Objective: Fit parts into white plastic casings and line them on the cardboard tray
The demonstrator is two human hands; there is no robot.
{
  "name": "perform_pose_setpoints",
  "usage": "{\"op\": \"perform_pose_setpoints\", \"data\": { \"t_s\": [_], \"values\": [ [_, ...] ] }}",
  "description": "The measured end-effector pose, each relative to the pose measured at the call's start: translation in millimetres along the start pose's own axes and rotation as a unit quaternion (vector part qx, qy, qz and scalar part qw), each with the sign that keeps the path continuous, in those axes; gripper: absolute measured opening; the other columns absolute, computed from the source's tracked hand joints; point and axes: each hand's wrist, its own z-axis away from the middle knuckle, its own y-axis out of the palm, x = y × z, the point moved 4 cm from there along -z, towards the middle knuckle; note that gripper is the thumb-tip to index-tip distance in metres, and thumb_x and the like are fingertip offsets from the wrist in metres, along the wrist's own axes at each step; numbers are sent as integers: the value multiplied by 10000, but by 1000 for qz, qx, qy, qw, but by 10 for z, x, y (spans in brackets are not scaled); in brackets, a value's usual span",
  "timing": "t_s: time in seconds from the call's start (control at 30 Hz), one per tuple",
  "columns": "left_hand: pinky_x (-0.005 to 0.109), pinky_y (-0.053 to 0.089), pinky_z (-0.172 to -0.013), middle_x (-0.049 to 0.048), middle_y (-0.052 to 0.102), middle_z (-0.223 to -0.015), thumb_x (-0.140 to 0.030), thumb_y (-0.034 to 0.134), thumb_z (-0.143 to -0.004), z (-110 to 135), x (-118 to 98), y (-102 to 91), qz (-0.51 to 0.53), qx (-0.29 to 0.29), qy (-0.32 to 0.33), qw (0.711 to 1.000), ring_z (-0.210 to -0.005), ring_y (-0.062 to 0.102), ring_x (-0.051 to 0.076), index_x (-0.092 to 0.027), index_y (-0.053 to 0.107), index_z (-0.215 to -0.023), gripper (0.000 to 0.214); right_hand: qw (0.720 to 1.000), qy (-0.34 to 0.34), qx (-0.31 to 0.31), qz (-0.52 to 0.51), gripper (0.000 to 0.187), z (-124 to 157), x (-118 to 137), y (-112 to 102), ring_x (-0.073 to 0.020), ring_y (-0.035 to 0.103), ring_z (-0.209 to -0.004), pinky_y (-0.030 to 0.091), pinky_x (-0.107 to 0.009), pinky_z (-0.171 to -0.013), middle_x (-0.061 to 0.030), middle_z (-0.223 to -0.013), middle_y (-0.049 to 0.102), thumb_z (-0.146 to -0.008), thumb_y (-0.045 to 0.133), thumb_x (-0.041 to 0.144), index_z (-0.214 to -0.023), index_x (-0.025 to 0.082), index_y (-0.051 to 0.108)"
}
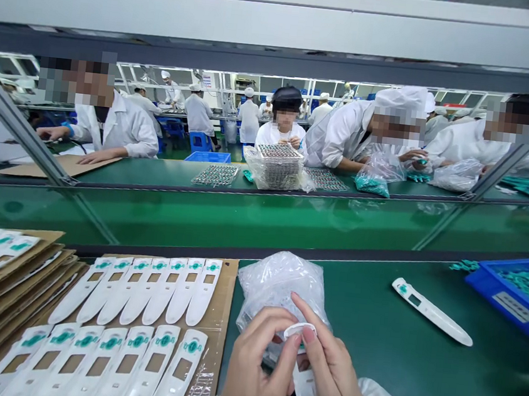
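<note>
Both my hands meet at the near middle of the green bench, closed round one white plastic casing (307, 395). My left hand (260, 361) pinches its upper end from the left. From the right, my right hand (334, 372) grips the same end, with the thumb at the rim. Fingers hide most of that end, and the casing's long body slants down between the hands. Just beyond them sits a clear plastic bag (279, 281) of small parts I cannot make out. A similar loose casing (432, 310) with a green piece lies to the right.
On the left, cardboard sheets (216, 344) carry rows of white casings (134, 291) with green pieces; more sheets (12, 304) are stacked beside them. A blue bin (508, 305) of green pieces stands at right. Across the green conveyor (245, 202), several co-workers in white coats work.
</note>
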Motion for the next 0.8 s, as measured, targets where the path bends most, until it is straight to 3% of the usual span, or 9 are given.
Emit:
{"op": "perform_pose_setpoints", "data": {
  "t_s": [0.07,0.27,0.4,0.47,0.53,0.63,0.7,0.8],
  "values": [
    [296,584,-796,51,731,-953,-290,570,-980,-20,-9,-60,-19,-14,12,1000,-857,712,188,-228,708,-882,181,1000,-8,22,4,619,-28,13,0,-206,679,-663,582,-293,-685,-41,-765,725,-1072,294,544,-1574,208,433],
    [279,575,-815,60,734,-970,-383,580,-987,-103,98,-391,8,-107,-45,993,-901,710,187,-203,693,-951,215,973,-80,103,191,583,42,37,30,-226,656,-689,523,-300,-718,-47,-768,677,-1074,320,403,-1630,228,301],
    [288,583,-806,82,734,-1082,-438,583,-984,-108,158,-445,24,-108,-74,991,-936,715,194,-202,695,-1041,267,973,-80,141,166,600,139,27,181,-162,490,-589,419,-254,-611,36,-665,493,-1068,348,363,-1644,235,241],
    [302,580,-871,98,689,-1239,-465,599,-972,-83,143,-546,28,-158,-74,984,-1074,693,213,-220,661,-1173,322,980,-63,144,124,599,99,72,271,-142,395,-568,355,-241,-565,64,-641,391,-1065,364,370,-1638,228,261],
    [309,556,-956,97,621,-1371,-490,588,-976,-11,75,-723,23,-250,-63,966,-1229,630,224,-251,596,-1303,404,982,-52,149,107,591,-20,146,374,-130,375,-562,337,-231,-551,78,-626,346,-1067,363,370,-1631,209,282],
    [294,527,-1015,72,606,-1410,-503,561,-991,181,-117,-967,10,-367,-24,930,-1311,579,218,-280,590,-1325,402,970,-49,181,156,572,-297,235,573,-117,514,-528,453,-215,-581,83,-600,471,-1061,333,295,-1621,185,307],
    [279,505,-1045,51,613,-1401,-494,566,-990,314,-236,-1033,2,-384,-4,923,-1333,559,210,-286,618,-1278,359,956,-51,196,211,572,-491,254,713,-120,606,-506,530,-227,-626,61,-613,596,-1025,345,208,-1596,177,373],
    [250,488,-1053,31,618,-1384,-474,567,-994,489,-288,-1030,-3,-381,-25,924,-1357,534,198,-296,628,-1243,312,936,-47,196,288,606,-713,239,897,-142,654,-487,547,-233,-594,17,-627,688,-957,391,99,-1560,143,438]
  ]
}}
